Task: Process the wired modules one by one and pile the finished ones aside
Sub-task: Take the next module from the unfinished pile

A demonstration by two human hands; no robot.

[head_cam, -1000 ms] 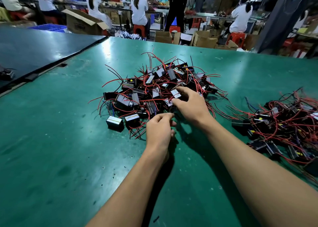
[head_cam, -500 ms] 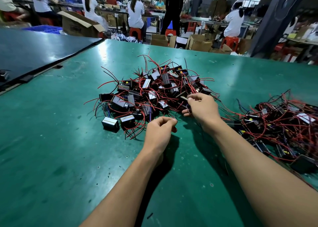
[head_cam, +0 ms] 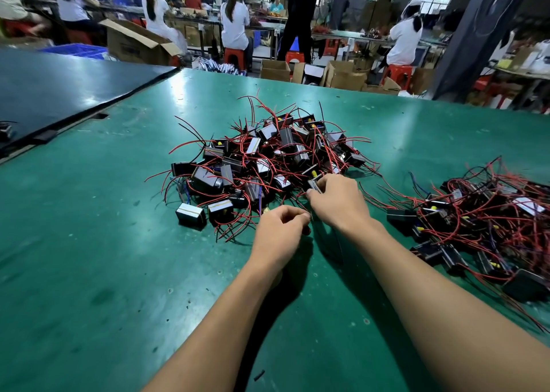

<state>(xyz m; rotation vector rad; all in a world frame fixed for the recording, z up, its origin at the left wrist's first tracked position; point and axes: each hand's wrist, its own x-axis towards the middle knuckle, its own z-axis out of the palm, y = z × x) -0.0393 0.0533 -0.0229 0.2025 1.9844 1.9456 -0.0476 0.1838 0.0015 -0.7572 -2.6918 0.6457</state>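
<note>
A heap of small black wired modules [head_cam: 268, 159] with red and black leads lies in the middle of the green table [head_cam: 104, 257]. A second tangled heap of modules [head_cam: 488, 222] lies at the right. My right hand [head_cam: 336, 204] sits at the near edge of the middle heap and pinches one module [head_cam: 314, 185] between thumb and fingers. My left hand [head_cam: 279, 234] is just beside it on the table, fingers curled with the tips pinched together near thin leads; what it holds is hidden.
Two loose modules [head_cam: 205, 213] stand at the near left of the middle heap. A dark table [head_cam: 59, 88] adjoins on the left. Cardboard boxes [head_cam: 345, 76] and seated workers on red stools fill the background beyond the far edge.
My right hand has drawn back from the heap towards me, now pinching one module close to my left hand. The left hand has stayed nearly in place, still curled.
</note>
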